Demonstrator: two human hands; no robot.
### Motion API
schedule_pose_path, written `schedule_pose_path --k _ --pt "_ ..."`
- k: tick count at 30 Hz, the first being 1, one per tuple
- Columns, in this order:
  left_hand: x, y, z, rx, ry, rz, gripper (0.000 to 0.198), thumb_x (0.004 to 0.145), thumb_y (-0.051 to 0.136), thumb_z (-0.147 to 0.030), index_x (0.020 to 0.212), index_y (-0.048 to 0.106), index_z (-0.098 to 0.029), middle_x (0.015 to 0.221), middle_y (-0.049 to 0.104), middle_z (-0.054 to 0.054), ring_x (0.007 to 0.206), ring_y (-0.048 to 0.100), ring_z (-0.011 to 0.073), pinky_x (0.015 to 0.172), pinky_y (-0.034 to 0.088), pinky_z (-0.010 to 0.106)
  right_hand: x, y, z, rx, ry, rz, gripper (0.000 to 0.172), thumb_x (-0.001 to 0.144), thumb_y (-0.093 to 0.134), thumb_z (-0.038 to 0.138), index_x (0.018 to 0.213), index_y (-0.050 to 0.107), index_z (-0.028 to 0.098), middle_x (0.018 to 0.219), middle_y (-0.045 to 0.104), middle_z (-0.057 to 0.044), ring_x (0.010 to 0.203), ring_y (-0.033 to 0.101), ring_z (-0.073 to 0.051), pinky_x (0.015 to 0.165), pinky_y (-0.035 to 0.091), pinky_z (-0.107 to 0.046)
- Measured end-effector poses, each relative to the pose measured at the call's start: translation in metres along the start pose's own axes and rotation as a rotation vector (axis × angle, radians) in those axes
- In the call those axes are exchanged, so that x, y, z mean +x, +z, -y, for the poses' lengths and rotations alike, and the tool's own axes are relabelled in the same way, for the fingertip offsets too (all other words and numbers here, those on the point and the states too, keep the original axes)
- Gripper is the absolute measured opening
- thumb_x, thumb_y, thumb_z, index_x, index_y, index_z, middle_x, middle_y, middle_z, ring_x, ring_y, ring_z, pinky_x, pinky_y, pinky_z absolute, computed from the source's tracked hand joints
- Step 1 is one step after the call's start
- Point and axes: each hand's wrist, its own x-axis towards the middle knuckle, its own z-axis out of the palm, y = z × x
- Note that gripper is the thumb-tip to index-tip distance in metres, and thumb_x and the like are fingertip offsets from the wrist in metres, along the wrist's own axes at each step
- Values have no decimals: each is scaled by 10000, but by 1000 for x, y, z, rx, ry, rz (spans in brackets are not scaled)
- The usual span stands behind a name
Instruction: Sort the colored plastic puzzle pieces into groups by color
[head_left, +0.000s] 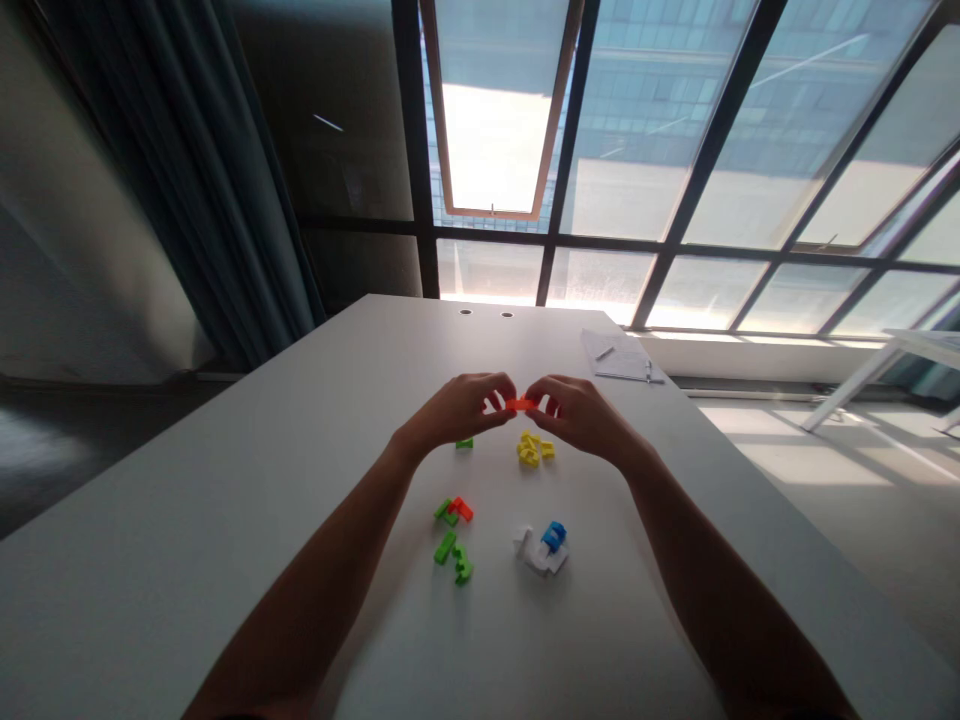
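Between my two hands is a small orange-red plastic block (523, 404), pinched at one end by each. My left hand (466, 408) closes thumb and fingers on its left end. My right hand (574, 411) grips the right end the same way. Just below the right hand lies a small heap of yellow blocks (529, 449). Partly hidden under the left hand is a green block (465, 443). Nearer to me are another orange-red block (462, 508) touching a green piece (445, 512), and two loose green blocks (445, 547). White pieces (541, 553) lie with a blue block (554, 536) on them.
All this lies on a long white table (315, 440). Paper sheets (619, 352) with pens rest at its far right. Two round holes pierce the far end. Windows stand behind, a dark curtain (187, 170) hangs at left, and another white table (926, 345) stands right.
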Motion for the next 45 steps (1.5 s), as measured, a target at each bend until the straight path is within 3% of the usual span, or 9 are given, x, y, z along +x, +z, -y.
schedule_pose_path --k 7,14,20,23,27,33,40,43,45 --pt "0 3 5 -2 -11 106 216 919 672 -391 1021 670 -201 967 755 36 815 722 177 719 586 285 -1 2 -3 -3 1 102 104 932 680 256 1021 670 204 950 717 -42 694 645 -136 639 490 -244" --pt "1 3 3 -2 -8 114 271 913 679 -451 1011 682 -198 944 765 33 796 720 173 713 578 274 -1 2 -4 25 -6 84 137 932 671 243 1058 633 205 973 719 -44 716 654 -144 646 493 -247" --pt "1 -1 5 19 -135 -23 310 956 619 -470 1072 695 -192 921 774 44 775 730 182 693 594 290 1 1 -34 115 49 -23 135 952 647 329 1007 679 210 961 740 -32 706 675 -145 661 506 -253" --pt "0 -2 8 42 -203 -101 267 954 622 -436 1048 703 -200 894 773 34 766 734 183 678 598 287 1 16 -69 71 207 -126 133 896 706 325 952 690 206 967 756 -25 674 665 -142 674 497 -261" --pt "0 -1 10 37 -214 -92 252 957 612 -425 1041 711 -209 877 773 23 763 735 178 678 601 283 -9 58 -112 -90 374 -20 63 865 708 209 926 726 209 909 768 -20 742 676 -154 755 476 -258" --pt "1 2 9 33 -194 -22 232 953 608 -401 1032 723 -216 879 779 20 764 734 177 689 596 278 -30 110 -132 -170 482 57 122 913 653 241 986 750 222 1029 766 -63 884 690 -194 815 473 -281" --pt "2 2 4 44 -180 28 276 952 588 -431 1042 730 -212 894 780 37 779 733 185 693 586 276 -32 118 -132 -190 488 95 359 975 554 219 1298 685 305 1312 696 -53 1085 684 -209 932 483 -311" --pt "1 2 4 36 -170 67 302 952 585 -449 1062 732 -210 907 780 45 795 733 188 704 587 276 -30 113 -129 -168 472 59 503 943 574 176 1426 583 312 1333 688 -53 1111 675 -207 951 493 -317" --pt "1 2 5 32 -163 89 310 951 584 -453 1078 732 -211 918 781 48 800 734 188 712 589 278 -26 106 -126 -143 468 20 504 926 581 162 1414 591 288 1284 714 -50 1040 689 -190 948 504 -315"
